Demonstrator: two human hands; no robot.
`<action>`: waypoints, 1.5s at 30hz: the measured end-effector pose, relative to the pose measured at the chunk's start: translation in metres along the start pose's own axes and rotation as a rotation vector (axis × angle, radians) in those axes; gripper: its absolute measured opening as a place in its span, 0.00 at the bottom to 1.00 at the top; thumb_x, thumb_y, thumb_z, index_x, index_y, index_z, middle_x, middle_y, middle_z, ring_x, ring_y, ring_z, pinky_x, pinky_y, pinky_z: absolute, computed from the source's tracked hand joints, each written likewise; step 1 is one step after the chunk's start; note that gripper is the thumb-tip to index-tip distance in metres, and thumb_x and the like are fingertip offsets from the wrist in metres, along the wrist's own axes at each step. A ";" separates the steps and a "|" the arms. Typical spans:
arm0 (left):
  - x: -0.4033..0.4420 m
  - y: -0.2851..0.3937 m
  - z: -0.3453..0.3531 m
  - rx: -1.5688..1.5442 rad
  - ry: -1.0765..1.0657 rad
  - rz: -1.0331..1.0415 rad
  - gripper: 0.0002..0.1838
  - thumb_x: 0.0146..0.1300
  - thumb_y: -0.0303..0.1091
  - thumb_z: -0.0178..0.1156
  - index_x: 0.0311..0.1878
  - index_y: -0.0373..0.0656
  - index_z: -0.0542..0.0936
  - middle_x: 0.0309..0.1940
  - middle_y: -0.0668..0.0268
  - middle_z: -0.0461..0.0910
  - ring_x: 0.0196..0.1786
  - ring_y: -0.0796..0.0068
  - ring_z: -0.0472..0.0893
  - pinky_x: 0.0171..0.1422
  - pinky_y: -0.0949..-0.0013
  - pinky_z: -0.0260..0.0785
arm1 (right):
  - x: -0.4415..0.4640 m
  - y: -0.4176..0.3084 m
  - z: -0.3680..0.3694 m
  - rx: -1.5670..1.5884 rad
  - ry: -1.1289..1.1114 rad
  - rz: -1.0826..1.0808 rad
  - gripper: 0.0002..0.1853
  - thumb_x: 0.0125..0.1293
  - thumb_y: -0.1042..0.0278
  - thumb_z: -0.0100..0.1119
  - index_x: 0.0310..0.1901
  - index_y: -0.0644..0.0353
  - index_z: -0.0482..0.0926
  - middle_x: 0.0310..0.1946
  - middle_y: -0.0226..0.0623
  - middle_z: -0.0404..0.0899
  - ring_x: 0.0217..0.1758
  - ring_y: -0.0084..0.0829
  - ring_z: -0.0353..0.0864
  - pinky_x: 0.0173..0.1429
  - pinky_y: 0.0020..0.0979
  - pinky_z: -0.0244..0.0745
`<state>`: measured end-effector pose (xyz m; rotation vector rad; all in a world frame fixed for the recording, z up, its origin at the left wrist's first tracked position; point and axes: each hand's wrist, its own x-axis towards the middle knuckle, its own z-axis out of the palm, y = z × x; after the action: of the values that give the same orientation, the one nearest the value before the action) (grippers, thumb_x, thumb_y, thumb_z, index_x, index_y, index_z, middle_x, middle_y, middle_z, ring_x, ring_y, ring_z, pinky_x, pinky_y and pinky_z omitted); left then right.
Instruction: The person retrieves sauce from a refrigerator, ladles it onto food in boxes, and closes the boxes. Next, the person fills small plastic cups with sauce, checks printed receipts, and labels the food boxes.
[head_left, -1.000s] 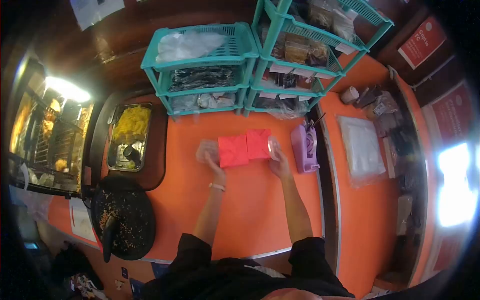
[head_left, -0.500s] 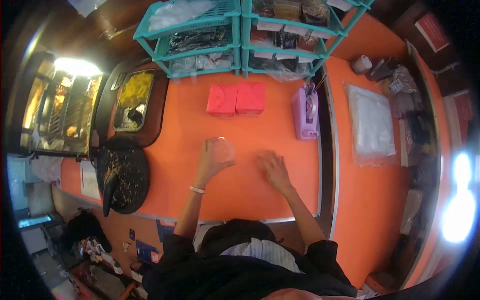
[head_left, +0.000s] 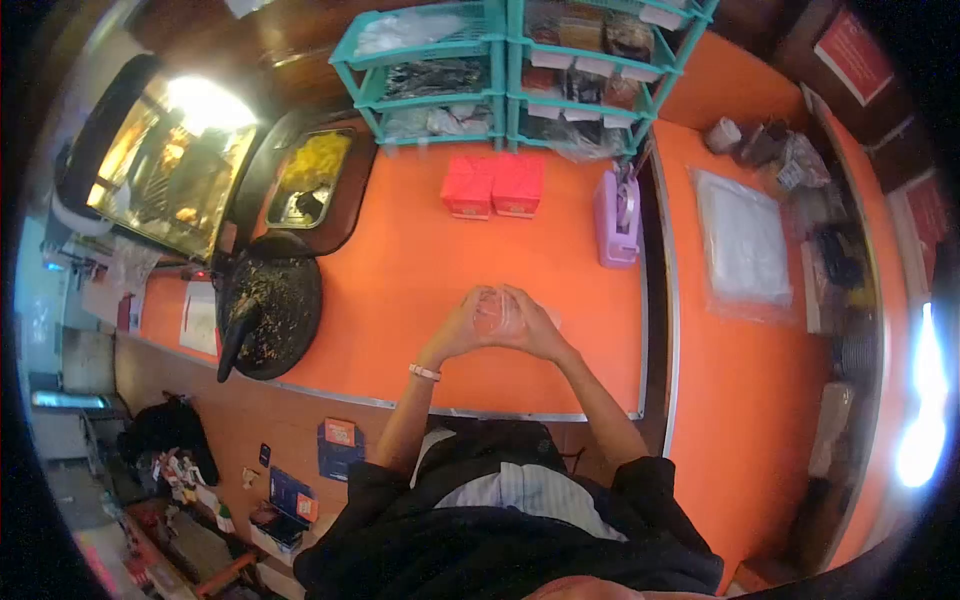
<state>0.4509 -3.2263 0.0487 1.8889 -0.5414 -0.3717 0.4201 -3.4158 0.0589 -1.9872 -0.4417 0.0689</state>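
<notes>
Clear plastic container (head_left: 499,318), held between two bare hands over the front middle part of an orange counter (head_left: 395,250); whether its base touches the surface cannot be told. Left hand (head_left: 459,331): fingers curve around the near-left side of the container, holding it. Right hand (head_left: 538,330): fingers curve around the opposite side, so that the two sets of fingertips stand close together at the far edge. A pale band (head_left: 424,372) circles the left wrist. Beyond the hands, well apart from them, two red boxes stand side by side: the left box (head_left: 467,185) and the right box (head_left: 517,184). To their right, near the counter's edge, stands a purple tape dispenser (head_left: 617,228). Behind the boxes rise teal tiered racks (head_left: 500,75) filled with packaged goods. At left, a dark mortar (head_left: 285,325) bears a pestle (head_left: 238,343) leaning over its rim; beyond it lie a metal tray (head_left: 287,209) of yellow food (head_left: 316,160) and a lit display case (head_left: 170,170). On the right-hand counter rests a stack of clear bags (head_left: 745,245).
</notes>
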 end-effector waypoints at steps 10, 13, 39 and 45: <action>-0.074 -0.052 -0.068 0.745 0.128 -0.308 0.49 0.31 0.43 0.78 0.60 0.46 0.64 0.52 0.56 0.69 0.56 0.53 0.68 0.59 0.54 0.64 | 0.005 0.033 0.085 -0.161 0.045 0.153 0.38 0.41 0.60 0.74 0.52 0.61 0.63 0.50 0.48 0.71 0.57 0.48 0.70 0.60 0.44 0.65; -0.082 -0.067 -0.071 0.735 0.116 -0.245 0.52 0.29 0.45 0.78 0.62 0.48 0.63 0.56 0.57 0.67 0.59 0.51 0.65 0.62 0.53 0.60 | -0.003 0.028 0.082 -0.400 0.120 -0.035 0.42 0.39 0.58 0.74 0.56 0.61 0.62 0.51 0.48 0.70 0.57 0.49 0.69 0.60 0.46 0.63; -0.081 -0.105 -0.157 -0.342 0.934 -0.135 0.40 0.54 0.49 0.65 0.64 0.41 0.58 0.63 0.56 0.60 0.67 0.62 0.57 0.70 0.55 0.48 | -0.042 0.046 -0.029 -0.533 0.218 0.211 0.44 0.42 0.70 0.70 0.63 0.56 0.59 0.57 0.50 0.65 0.62 0.50 0.62 0.65 0.46 0.60; -0.042 -0.155 -0.291 -0.876 1.420 -0.222 0.28 0.58 0.45 0.59 0.57 0.42 0.64 0.48 0.63 0.70 0.51 0.72 0.71 0.57 0.61 0.62 | 0.103 -0.022 0.086 -0.101 0.183 0.136 0.28 0.52 0.70 0.65 0.56 0.60 0.67 0.48 0.46 0.72 0.52 0.39 0.73 0.54 0.39 0.70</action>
<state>0.5892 -2.9266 0.0114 0.9466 0.7021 0.5458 0.4886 -3.2984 0.0546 -2.0998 -0.1949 -0.0502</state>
